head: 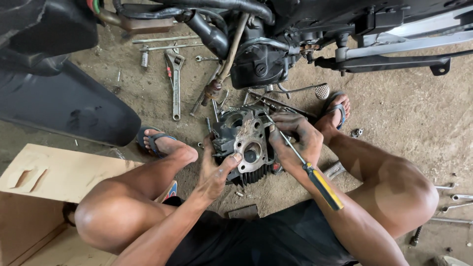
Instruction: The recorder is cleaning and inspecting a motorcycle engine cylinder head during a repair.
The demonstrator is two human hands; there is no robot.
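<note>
A plain tan cardboard box (54, 172) with two slot cut-outs in its top flap sits at the near left, just beside the person's knee; what is in it cannot be seen. In the middle, on the dirt floor (419, 123), the grey cylinder head (245, 143) rests between the feet. The left hand (215, 170) clasps its left edge, thumb pressed on the face. The right hand (294, 138) has its fingers closed around a yellow-and-black screwdriver (308, 170), tip at the head's far right corner. An adjustable wrench (174, 81) lies farther off, to the left.
</note>
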